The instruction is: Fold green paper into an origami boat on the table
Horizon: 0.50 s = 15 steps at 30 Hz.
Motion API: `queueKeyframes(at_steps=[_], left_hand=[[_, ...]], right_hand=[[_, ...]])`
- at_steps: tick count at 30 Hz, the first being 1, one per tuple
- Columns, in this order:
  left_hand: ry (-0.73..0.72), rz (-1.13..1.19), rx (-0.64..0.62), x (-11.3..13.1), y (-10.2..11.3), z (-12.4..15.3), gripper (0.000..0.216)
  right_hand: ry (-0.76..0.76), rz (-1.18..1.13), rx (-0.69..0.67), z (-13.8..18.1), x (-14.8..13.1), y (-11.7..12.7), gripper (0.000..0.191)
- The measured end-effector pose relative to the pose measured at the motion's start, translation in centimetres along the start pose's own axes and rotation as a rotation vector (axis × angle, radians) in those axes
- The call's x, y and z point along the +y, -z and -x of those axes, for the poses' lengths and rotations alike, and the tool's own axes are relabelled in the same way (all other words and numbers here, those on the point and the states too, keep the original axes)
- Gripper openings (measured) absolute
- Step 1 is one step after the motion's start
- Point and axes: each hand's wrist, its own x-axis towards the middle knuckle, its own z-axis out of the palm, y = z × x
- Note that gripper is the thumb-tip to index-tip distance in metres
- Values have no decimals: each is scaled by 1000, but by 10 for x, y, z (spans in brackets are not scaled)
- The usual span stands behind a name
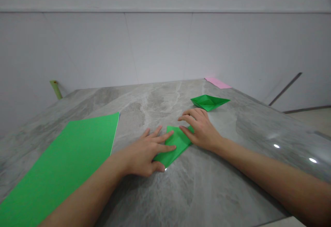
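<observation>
Centre of frame: folded green paper [177, 143], a flat, layered piece with creased edges, lying on the grey marbled worktop [186, 192] and slanting from lower left to upper right.

Left hand [146, 153], entering from lower left: palm down, fingers spread and laid flat across the lower left part of the folded paper, index and middle fingertips reaching toward its middle. Thumb curled at the paper's lower corner, touching the edge. Thumb over or under that edge: not discernible.

Right hand [201, 129], entering from lower right: palm down, fingers loosely arched and slightly apart, thumb tip pressed on the paper's upper right end. Remaining fingertips resting at or just beyond that end. Paper held flat against the worktop by both hands, pinched by neither as far as visible.

Left of frame: large unfolded green sheet [69, 161], flat on the worktop beside the left forearm, apart from the folded piece.

Above and right of centre: green paper boat [209, 102], near the right hand on its far side, untouched.

Farther back, at the worktop's far edge: pink paper [217, 82], lying flat at the base of the pale wall.

Upper left: short green stick [56, 89], leaning by the wall. Kind not discernible.
</observation>
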Motion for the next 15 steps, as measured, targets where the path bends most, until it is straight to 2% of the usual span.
queueKeyframes(at_steps=[3,6,11,15], left_hand=[[73,-29,32,0,-1,0,73],[161,-68,74,1,-3,-1,72],[269,-113,134,9,-6,-1,68],[295,-120,148,12,-7,-1,67]], right_hand=[[0,-45,-12,2,-2,2,16],[67,-128,-65,5,-5,1,18],[395,-336,-338,10,-15,2,28],[475,-320,-446,12,-26,5,34]])
